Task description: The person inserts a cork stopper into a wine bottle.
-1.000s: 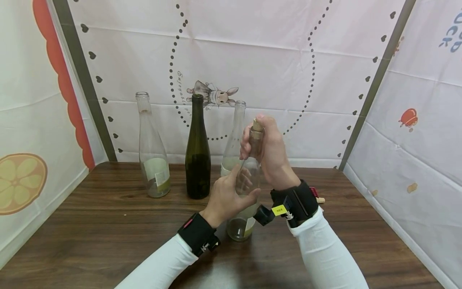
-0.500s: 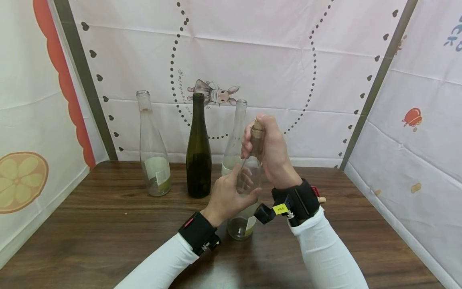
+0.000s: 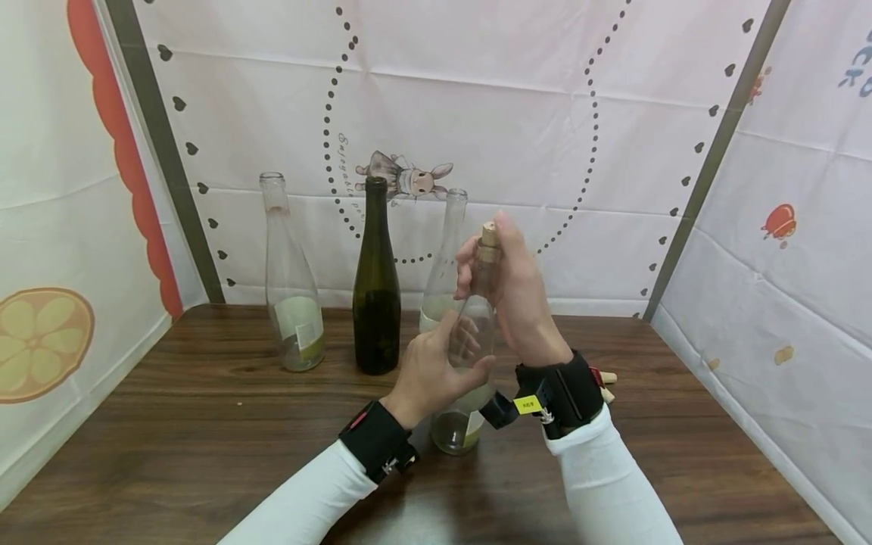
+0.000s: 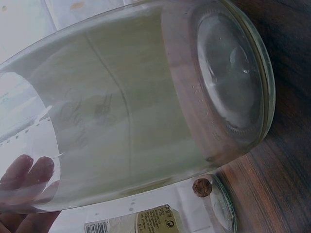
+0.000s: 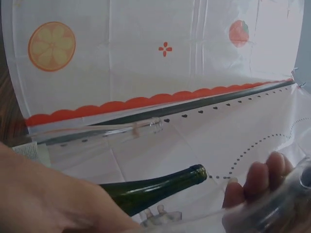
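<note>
A clear glass bottle (image 3: 458,428) stands on the brown wooden table (image 3: 204,424) in the head view, with a cork (image 3: 487,233) in its mouth. My left hand (image 3: 432,371) grips the bottle's body. My right hand (image 3: 507,288) holds the neck just under the cork, fingers curled round it and thumb up beside the cork. The left wrist view is filled by the bottle's base and pale label (image 4: 146,97), my fingertips (image 4: 24,170) showing through the glass. In the right wrist view my fingers (image 5: 257,184) wrap the blurred glass neck (image 5: 277,208).
Three bottles stand at the back: a clear labelled bottle (image 3: 291,303), a dark green bottle (image 3: 376,288) and a second clear bottle (image 3: 443,257) behind my hands. Loose corks (image 3: 606,382) lie right of my right wrist. Printed cloth walls (image 3: 783,227) enclose the table.
My right thumb has lifted off the cork's top, so more of the cork shows. My right wrist sits slightly lower. The bottle and left hand have barely moved.
</note>
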Motion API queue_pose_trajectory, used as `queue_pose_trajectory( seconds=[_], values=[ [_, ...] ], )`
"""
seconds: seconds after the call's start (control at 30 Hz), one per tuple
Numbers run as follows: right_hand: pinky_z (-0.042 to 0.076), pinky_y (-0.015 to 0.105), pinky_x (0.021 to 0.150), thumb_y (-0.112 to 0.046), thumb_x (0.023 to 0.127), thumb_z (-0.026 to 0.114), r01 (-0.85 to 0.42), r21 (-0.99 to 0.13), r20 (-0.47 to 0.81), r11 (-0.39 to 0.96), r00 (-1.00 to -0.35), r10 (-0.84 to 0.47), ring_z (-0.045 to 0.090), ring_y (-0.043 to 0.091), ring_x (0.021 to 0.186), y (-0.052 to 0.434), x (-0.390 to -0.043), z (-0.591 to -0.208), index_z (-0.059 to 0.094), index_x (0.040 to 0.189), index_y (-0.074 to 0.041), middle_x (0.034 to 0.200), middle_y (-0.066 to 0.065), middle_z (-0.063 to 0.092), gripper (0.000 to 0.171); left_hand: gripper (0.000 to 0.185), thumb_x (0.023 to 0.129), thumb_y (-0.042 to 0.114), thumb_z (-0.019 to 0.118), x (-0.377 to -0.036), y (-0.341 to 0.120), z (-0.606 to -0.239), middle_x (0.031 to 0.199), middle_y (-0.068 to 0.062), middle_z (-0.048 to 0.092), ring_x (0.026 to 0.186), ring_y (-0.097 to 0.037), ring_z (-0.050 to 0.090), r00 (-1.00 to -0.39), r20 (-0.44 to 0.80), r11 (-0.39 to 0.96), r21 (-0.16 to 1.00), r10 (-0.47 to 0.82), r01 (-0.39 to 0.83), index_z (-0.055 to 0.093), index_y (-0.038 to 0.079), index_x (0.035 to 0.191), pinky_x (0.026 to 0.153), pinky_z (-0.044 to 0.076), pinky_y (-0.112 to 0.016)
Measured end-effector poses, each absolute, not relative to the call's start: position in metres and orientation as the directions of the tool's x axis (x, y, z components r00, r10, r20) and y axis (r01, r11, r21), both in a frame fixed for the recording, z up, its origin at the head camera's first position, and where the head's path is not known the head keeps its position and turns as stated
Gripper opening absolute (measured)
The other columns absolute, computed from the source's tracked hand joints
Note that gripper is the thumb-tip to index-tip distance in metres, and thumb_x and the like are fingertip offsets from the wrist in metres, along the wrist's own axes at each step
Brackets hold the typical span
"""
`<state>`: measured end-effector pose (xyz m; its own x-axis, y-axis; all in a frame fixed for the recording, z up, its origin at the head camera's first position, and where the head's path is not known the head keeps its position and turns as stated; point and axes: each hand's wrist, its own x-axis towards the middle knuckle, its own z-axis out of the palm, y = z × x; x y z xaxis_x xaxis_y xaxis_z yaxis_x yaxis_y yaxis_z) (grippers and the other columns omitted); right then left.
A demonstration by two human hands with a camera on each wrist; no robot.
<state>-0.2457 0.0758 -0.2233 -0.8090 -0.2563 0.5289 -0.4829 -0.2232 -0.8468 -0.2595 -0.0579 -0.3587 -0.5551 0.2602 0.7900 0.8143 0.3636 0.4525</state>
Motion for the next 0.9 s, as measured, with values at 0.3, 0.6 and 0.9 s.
queue_pose_trajectory(
  seconds=[0.3, 0.6, 0.9],
  values=[
    [0.054, 0.047, 0.1, -0.037, 0.107, 0.059, -0.573, -0.814, 0.529, 0.092, -0.797, -0.291, 0.069, 0.026, 0.115, 0.102, -0.233, -0.242, 0.061, 0.138, -0.005, 0.121, 0.009, 0.073, 0.045, 0.042, 0.093, 0.034, 0.073, -0.26, -0.055, -0.357, 0.092, -0.005, 0.073, 0.079, -0.016, 0.074, -0.564, 0.781, 0.356, 0.464, 0.268, 0.811, 0.056, 0.005, 0.118, 0.066, 0.06, -0.027],
    [0.052, 0.049, 0.103, -0.024, 0.103, 0.072, -0.6, -0.728, 0.436, 0.332, -0.778, -0.452, 0.061, 0.025, 0.126, 0.133, -0.228, -0.249, 0.055, 0.146, -0.005, 0.137, 0.01, 0.064, 0.049, 0.043, 0.094, 0.043, 0.069, -0.261, -0.057, -0.358, 0.089, -0.002, 0.073, 0.075, -0.016, 0.073, -0.567, 0.782, 0.372, 0.461, 0.259, 0.806, 0.056, 0.006, 0.111, 0.064, 0.059, -0.031],
    [0.054, 0.045, 0.1, -0.021, 0.097, 0.082, -0.628, -0.637, 0.412, 0.447, -0.767, -0.492, 0.066, 0.022, 0.117, 0.128, -0.226, -0.264, 0.059, 0.136, -0.001, 0.123, 0.008, 0.069, 0.049, 0.042, 0.087, 0.031, 0.075, -0.261, -0.057, -0.359, 0.079, -0.003, 0.067, 0.054, -0.004, 0.048, -0.529, 0.814, 0.416, 0.407, 0.24, 0.813, 0.057, 0.004, 0.115, 0.048, 0.041, -0.025]
  ],
)
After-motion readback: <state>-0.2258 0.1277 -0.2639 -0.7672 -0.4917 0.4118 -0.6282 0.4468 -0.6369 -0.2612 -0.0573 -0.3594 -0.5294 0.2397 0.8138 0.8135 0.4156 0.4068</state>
